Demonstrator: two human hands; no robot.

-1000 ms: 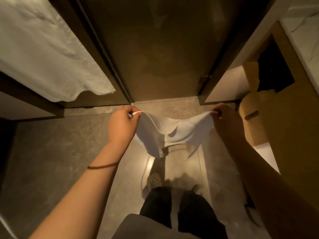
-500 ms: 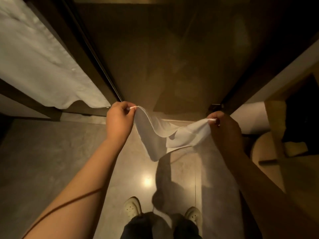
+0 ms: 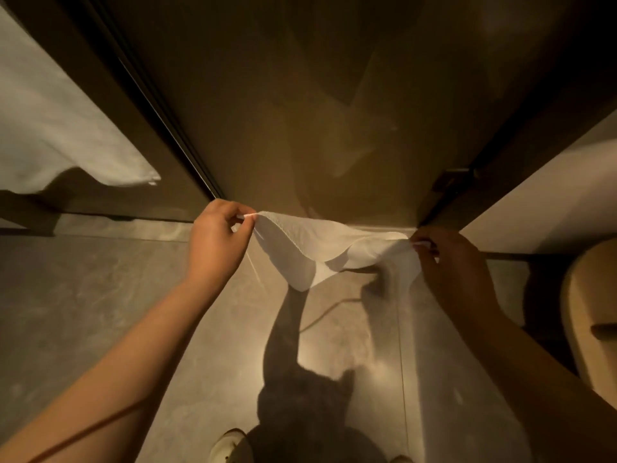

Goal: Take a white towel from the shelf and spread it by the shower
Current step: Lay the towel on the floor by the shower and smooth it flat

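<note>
Left hand (image 3: pixel 218 240) and right hand (image 3: pixel 449 259) each pinch a corner of the white towel (image 3: pixel 314 252), sagging above the floor (image 3: pixel 100 295) before the shower door (image 3: pixel 300 111); best pull corners apart, lower evenly, flat along the threshold.
</note>
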